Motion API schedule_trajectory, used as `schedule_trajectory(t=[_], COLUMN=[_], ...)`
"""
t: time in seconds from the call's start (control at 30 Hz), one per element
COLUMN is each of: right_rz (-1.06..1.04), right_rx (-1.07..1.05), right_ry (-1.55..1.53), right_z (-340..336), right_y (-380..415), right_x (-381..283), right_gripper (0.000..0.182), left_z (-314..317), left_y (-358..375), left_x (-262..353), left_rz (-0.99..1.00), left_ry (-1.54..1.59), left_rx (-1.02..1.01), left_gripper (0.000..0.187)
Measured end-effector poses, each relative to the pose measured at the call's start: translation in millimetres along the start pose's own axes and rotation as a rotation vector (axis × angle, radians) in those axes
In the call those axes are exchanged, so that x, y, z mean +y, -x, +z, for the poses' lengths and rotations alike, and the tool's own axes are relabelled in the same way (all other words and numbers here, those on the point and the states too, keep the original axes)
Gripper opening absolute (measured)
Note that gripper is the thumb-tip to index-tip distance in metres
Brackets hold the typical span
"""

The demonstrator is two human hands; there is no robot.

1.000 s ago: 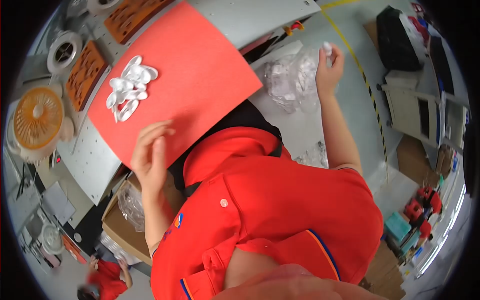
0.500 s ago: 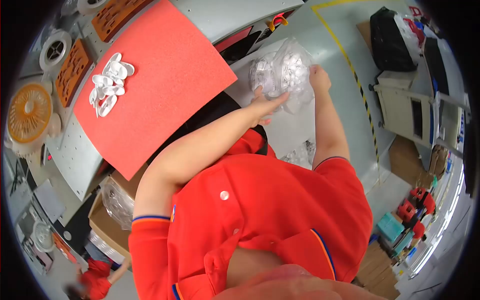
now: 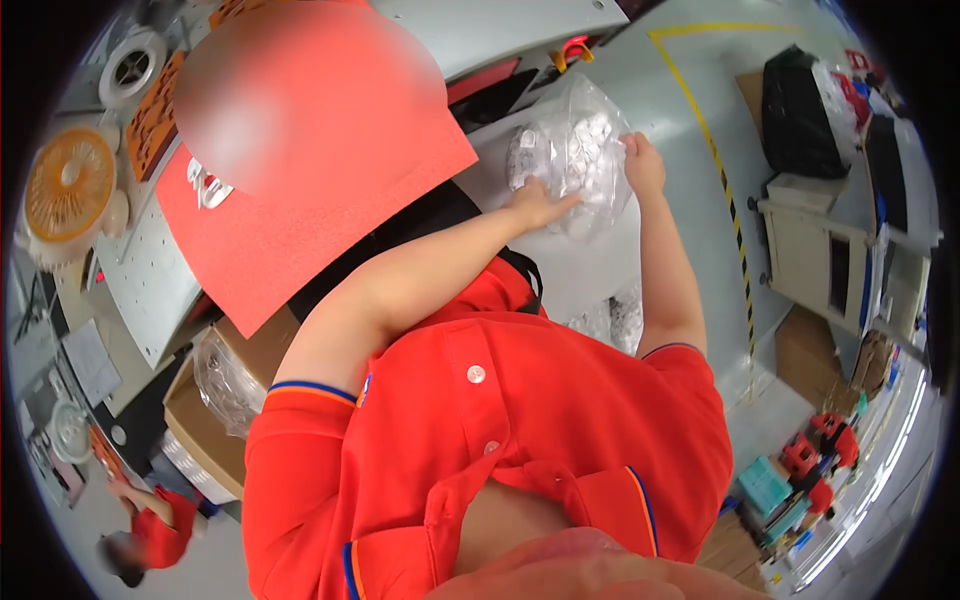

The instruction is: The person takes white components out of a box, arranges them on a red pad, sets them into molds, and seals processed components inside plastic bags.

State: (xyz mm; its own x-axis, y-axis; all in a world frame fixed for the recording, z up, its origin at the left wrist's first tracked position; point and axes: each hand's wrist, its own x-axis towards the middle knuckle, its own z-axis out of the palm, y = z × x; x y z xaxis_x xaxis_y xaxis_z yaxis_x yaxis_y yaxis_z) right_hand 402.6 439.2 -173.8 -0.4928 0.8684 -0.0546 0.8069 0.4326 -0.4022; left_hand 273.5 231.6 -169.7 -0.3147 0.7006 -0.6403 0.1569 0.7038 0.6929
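Note:
A clear plastic bag (image 3: 592, 210) holding many small white parts (image 3: 590, 140) lies on a white surface (image 3: 560, 270) beside the workbench. My right hand (image 3: 645, 165) is closed on the bag's right edge, fingers pinched. At the bag's near left side, my left hand (image 3: 543, 207) has its fingers bent against the plastic and its thumb stretched to the right; the fingertips are partly hidden. On the bench, a red mat (image 3: 300, 250) carries white oval parts (image 3: 208, 188), mostly covered by a blurred patch.
An orange and white fan-like part (image 3: 70, 175) and orange fixtures (image 3: 155, 120) sit on the bench at left. A cardboard box (image 3: 200, 400) with plastic stands below. Another person (image 3: 165, 530) is at lower left. A cabinet (image 3: 815, 245) and black bag (image 3: 800, 110) are at right.
My left hand's spread fingers have drawn in against the plastic bag. My right hand keeps its hold on the edge. A blurred patch now covers much of the mat.

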Motion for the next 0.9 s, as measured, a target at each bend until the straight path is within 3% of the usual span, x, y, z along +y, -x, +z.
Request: schedule_trajectory(t=[0.03,0.07,0.13,0.17,0.23,0.27,0.33,0.4,0.5,0.53,0.6,0.63,0.7,0.77,0.83,0.87,0.9], right_rz=[0.013,0.026,-0.058,-0.103,-0.018,0.076,0.126,0.184,0.306,0.268,0.194,0.179,0.028,-0.002,-0.172,-0.306,-0.315], right_rx=[-0.027,-0.054,0.038,0.134,0.184,0.24,0.278,0.32,0.155,0.143,0.11,0.095,0.303,0.443,0.445,0.461,0.449], right_ry=[0.026,0.054,0.005,-0.056,-0.222,-0.38,-0.521,-0.663,-0.85,-0.791,-0.728,-0.712,-0.662,-0.592,-0.64,-0.671,-0.688], right_z=[1,3,8,10,-12,-22,-32,-28,0,10,19,20,26,15,-15,-30,-41], right_y=[4,3,-6,-10,-20,-21,-10,5,25,28,18,16,8,-2,4,13,17], right_x=[-5,-12,2,15,19,19,8,5,18,26,24,29,24,-8,-91,-135,-170], right_gripper=[0.024,0.024,0.023,0.023,0.023,0.023,0.023,0.023,0.023,0.022,0.021,0.021,0.025,0.027,0.024,0.022,0.022], left_z=[-5,-10,-20,-19,-24,-29,-44,-52,-52,-50,-34,-35,-43,-43,-75,-97,-121], left_y=[-4,-12,-16,-16,-8,2,27,25,8,-3,-28,-26,-4,23,68,100,131], left_x=[-6,-10,-11,-7,14,20,37,34,18,2,-24,-21,-14,-5,5,7,6], left_rz=[0.135,0.131,0.185,0.182,0.228,0.22,0.491,0.478,0.399,0.326,0.315,0.139,0.255,0.265,0.278,0.404,0.523], left_ry=[-0.27,-0.249,0.085,0.092,0.65,0.654,0.64,0.531,0.461,0.501,0.253,0.374,0.443,0.507,0.614,0.561,0.5], left_rx=[0.025,0.054,-0.017,-0.009,0.21,0.209,0.192,0.15,0.131,0.159,0.221,0.048,0.097,0.264,-0.011,-0.083,-0.16], left_gripper=[0.058,0.058,0.051,0.051,0.043,0.043,0.039,0.038,0.034,0.031,0.039,0.049,0.042,0.041,0.038,0.032,0.027])
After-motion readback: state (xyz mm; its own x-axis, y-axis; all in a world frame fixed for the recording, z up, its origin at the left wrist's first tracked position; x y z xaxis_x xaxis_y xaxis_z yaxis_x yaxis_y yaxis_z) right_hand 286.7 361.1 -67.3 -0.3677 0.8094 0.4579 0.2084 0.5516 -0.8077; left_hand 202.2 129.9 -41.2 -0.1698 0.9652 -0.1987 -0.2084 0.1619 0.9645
